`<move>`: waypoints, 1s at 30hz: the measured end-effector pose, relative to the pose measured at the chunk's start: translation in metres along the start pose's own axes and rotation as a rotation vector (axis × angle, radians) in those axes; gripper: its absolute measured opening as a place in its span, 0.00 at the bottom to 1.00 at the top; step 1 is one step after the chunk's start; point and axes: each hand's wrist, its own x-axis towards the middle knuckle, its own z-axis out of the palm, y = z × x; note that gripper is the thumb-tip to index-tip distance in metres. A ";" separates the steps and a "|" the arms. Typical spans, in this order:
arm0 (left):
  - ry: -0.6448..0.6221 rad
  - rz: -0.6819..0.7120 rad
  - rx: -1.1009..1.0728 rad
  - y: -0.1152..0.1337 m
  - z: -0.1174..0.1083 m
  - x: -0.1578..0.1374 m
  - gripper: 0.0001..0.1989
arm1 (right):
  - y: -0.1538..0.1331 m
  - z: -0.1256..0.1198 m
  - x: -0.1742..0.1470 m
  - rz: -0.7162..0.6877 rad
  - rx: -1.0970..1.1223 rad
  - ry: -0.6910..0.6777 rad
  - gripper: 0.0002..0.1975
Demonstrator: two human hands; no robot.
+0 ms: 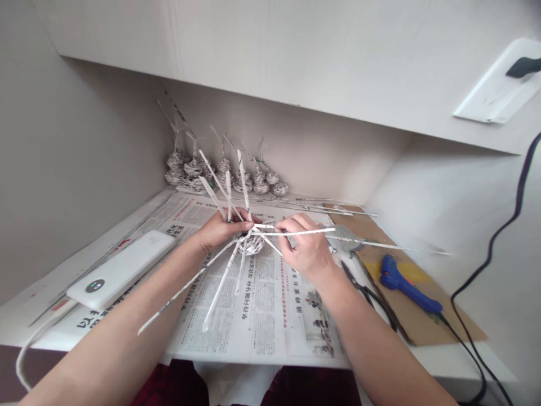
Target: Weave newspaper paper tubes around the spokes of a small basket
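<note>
A small round weave of rolled newspaper (251,245) sits between my hands, with several paper tubes (222,285) sticking out of it on all sides. My left hand (224,227) is closed on the far left of the weave, thumb along its top. Pinched in the fingers of my right hand (305,243) is a paper tube (265,226) that runs from the weave to the right. Another long tube (304,232) passes across the front of the right fingers. The underside of the weave is partly hidden by the tubes.
Newspaper sheets (228,332) cover the table. Several woven gourd shapes (224,169) stand along the back wall. At left lies a white power bank (122,270) with a cable. A blue glue gun (409,287) rests on cardboard (448,321) at right, beside black-handled scissors (363,290).
</note>
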 end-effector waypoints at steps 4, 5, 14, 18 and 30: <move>0.007 -0.008 0.028 0.000 0.000 0.001 0.12 | -0.001 -0.001 0.000 -0.010 -0.014 -0.024 0.08; 0.007 -0.008 0.034 0.000 0.000 0.000 0.12 | -0.001 0.000 0.000 -0.009 -0.018 -0.024 0.08; 0.010 -0.006 0.083 0.002 0.000 0.000 0.12 | 0.003 0.004 -0.002 -0.025 -0.041 -0.079 0.07; -0.001 -0.003 0.113 0.001 0.000 0.000 0.13 | 0.003 0.005 -0.003 -0.053 -0.070 -0.112 0.07; -0.114 -0.074 -0.079 0.002 0.000 -0.003 0.12 | 0.010 0.011 -0.004 0.108 0.103 -0.048 0.08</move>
